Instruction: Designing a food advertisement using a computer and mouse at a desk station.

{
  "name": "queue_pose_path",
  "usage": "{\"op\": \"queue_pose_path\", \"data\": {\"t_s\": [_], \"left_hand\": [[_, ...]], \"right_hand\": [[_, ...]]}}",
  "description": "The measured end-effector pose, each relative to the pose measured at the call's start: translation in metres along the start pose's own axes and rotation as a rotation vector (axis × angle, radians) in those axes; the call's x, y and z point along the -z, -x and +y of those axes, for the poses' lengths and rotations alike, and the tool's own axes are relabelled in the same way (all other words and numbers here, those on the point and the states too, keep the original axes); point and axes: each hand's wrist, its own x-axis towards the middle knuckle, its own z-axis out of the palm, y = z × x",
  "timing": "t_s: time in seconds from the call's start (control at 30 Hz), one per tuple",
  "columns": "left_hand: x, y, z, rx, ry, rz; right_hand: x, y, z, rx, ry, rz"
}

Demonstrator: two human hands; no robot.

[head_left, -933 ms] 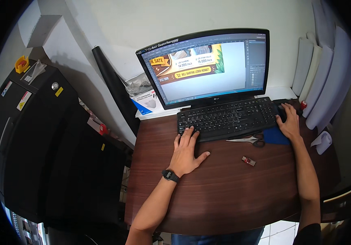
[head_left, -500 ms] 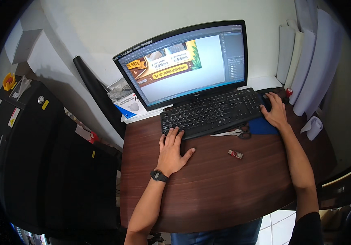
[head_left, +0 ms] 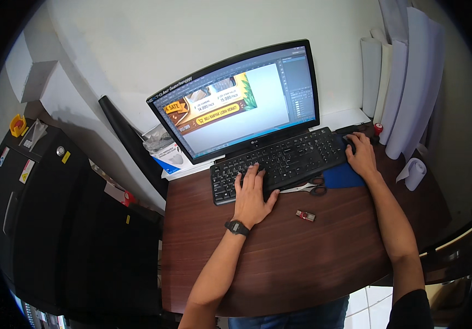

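Observation:
My left hand, a dark digital watch at its wrist, lies over the lower left part of the black keyboard. Its fingers are spread and the fingertips are on the keys. At the keyboard's right end, my right hand curls over a black computer mouse, mostly hidden under the fingers. A blue mat lies beside that hand. Behind the keyboard, the black monitor displays a yellow and brown food banner in an editing window.
Scissors lie partly under the keyboard's front edge, with a red and silver USB stick nearer me. White paper rolls stand at the right. A small roll sits on the desk edge. A black cabinet fills the left.
My left hand has moved right along the keyboard, from its lower left corner onto the keys. My right hand stays at the mouse. The whole view has shifted slightly.

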Motion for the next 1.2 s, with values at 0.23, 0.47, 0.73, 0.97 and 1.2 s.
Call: {"op": "queue_pose_path", "data": {"t_s": [0.23,0.47,0.73,0.97,1.2], "left_hand": [[0.005,-0.001,0.001,0.024,0.004,-0.024],[-0.001,0.0,-0.003,0.015,0.051,-0.005],[-0.001,0.0,-0.007,-0.006,0.057,0.025],[-0.003,0.004,-0.007,0.047,0.035,0.027],[-0.003,0.007,-0.008,0.032,0.037,0.036]], "right_hand": [[0.0,-0.001,0.0,-0.018,-0.034,-0.007],[0.001,-0.002,-0.003,-0.02,-0.019,-0.012],[0.006,-0.005,-0.012,-0.027,-0.012,-0.028],[0.011,-0.004,-0.015,0.009,-0.053,-0.055],[0.007,0.0,-0.013,0.011,-0.036,-0.077]]}}
